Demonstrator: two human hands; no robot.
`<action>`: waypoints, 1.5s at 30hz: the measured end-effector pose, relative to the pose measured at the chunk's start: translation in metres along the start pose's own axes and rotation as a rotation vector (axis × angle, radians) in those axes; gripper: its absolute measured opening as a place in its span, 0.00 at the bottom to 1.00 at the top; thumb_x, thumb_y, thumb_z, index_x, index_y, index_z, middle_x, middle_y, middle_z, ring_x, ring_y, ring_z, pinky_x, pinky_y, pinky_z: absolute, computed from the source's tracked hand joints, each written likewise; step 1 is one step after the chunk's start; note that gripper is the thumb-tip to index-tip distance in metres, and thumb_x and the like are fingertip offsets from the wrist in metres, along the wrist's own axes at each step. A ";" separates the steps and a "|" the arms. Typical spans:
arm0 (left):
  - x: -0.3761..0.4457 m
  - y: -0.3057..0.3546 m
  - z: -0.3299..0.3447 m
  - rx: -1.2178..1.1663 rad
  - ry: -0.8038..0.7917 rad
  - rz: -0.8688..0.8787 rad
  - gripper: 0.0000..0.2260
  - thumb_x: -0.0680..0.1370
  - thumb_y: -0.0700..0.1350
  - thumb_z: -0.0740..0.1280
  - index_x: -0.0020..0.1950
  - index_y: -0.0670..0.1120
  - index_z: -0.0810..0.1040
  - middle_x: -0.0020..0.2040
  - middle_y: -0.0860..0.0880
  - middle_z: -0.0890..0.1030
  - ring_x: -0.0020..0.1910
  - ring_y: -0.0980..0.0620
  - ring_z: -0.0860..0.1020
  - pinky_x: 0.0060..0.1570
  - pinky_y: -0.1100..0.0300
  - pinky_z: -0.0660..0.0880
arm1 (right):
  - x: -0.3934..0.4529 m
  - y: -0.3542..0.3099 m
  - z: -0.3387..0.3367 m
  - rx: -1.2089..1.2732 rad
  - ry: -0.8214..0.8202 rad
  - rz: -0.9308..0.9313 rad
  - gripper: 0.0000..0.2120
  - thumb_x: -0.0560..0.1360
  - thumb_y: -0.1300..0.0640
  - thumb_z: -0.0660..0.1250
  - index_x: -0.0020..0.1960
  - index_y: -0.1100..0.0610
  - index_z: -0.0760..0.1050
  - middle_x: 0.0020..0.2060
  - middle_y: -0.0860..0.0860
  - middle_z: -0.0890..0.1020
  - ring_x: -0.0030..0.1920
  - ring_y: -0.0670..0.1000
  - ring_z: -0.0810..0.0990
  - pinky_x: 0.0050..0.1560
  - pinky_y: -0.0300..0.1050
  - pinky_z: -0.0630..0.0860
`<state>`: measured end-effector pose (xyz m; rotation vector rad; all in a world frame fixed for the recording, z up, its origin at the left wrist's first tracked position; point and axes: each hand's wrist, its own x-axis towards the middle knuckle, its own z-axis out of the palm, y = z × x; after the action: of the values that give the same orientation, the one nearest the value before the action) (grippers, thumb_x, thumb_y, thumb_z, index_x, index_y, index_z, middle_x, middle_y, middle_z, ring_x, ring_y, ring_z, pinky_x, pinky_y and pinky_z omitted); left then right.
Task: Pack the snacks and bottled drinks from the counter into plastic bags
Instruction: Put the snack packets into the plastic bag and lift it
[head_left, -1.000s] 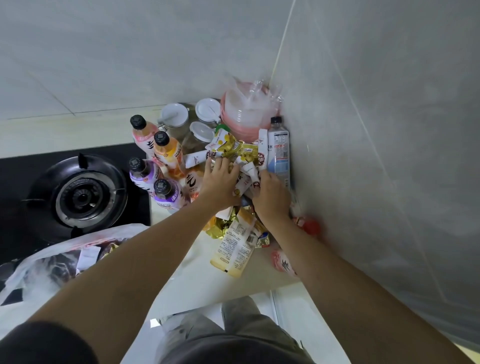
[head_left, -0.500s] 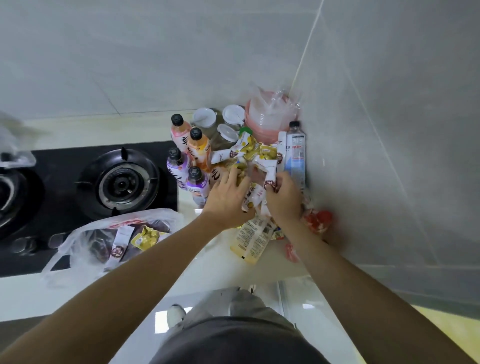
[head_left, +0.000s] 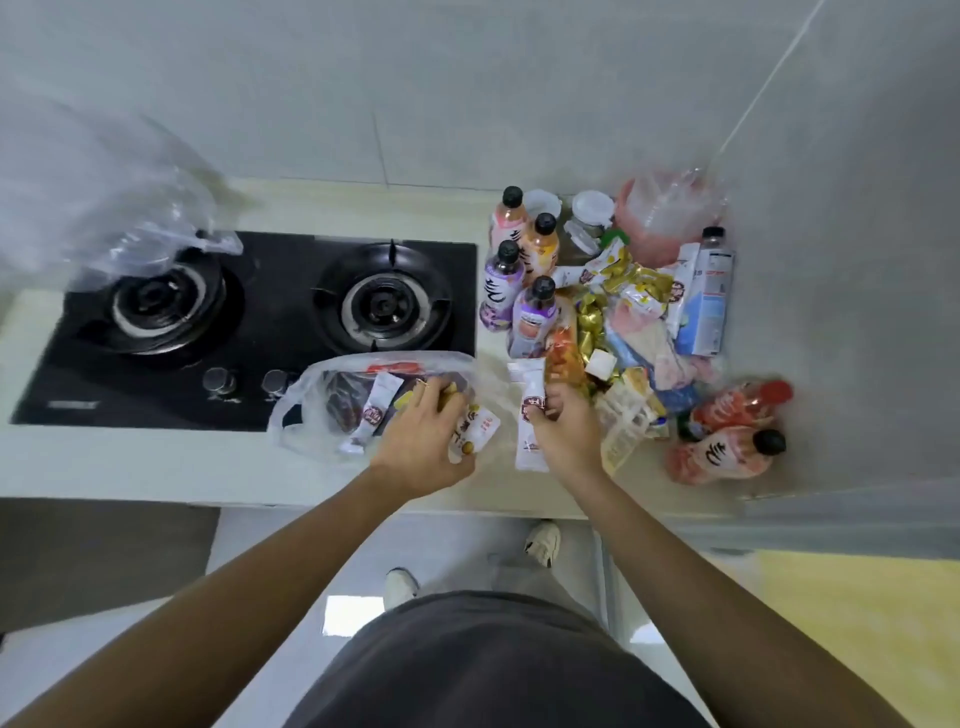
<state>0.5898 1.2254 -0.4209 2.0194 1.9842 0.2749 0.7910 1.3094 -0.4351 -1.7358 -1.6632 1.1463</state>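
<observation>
The left hand (head_left: 422, 448) curls its fingers around a white snack packet with yellow print (head_left: 475, 434) at the mouth of a clear plastic bag (head_left: 317, 415), which lies at the counter's (head_left: 156, 467) front edge, partly on the black two-burner hob (head_left: 249, 327). The right hand (head_left: 563, 426) pinches a long white sachet with a round dark red logo (head_left: 532, 415), just right of the bag. One similar sachet (head_left: 375, 410) already lies inside. Beyond, a snack pile (head_left: 623, 322) fills the counter's right corner. Four black-capped bottles (head_left: 519, 270) stand at its left, one clear bottle (head_left: 709, 296) stands against the wall, and two pink-orange bottles (head_left: 727, 436) lie near the front edge.
</observation>
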 end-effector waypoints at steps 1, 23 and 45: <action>-0.009 -0.014 -0.003 0.009 -0.011 -0.029 0.31 0.68 0.63 0.70 0.66 0.51 0.70 0.65 0.48 0.67 0.61 0.45 0.70 0.50 0.51 0.79 | -0.005 -0.006 0.015 -0.003 -0.036 -0.008 0.08 0.77 0.57 0.73 0.48 0.45 0.77 0.42 0.45 0.81 0.43 0.52 0.83 0.43 0.59 0.84; -0.006 -0.087 -0.019 0.103 -0.140 0.015 0.20 0.79 0.53 0.66 0.71 0.50 0.73 0.71 0.47 0.69 0.71 0.43 0.68 0.64 0.45 0.72 | -0.005 -0.049 0.099 -0.207 -0.003 -0.094 0.10 0.76 0.65 0.67 0.55 0.56 0.83 0.49 0.51 0.87 0.50 0.52 0.84 0.52 0.46 0.81; 0.160 0.107 0.043 -0.114 -0.179 0.174 0.21 0.79 0.51 0.65 0.71 0.47 0.71 0.67 0.47 0.73 0.66 0.44 0.72 0.55 0.47 0.78 | 0.091 0.048 -0.082 -0.358 0.140 0.137 0.16 0.76 0.57 0.70 0.62 0.57 0.72 0.61 0.55 0.77 0.63 0.58 0.76 0.58 0.56 0.78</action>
<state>0.7095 1.3807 -0.4362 2.0678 1.6523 0.2302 0.8775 1.4077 -0.4513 -2.1239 -1.7664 0.7944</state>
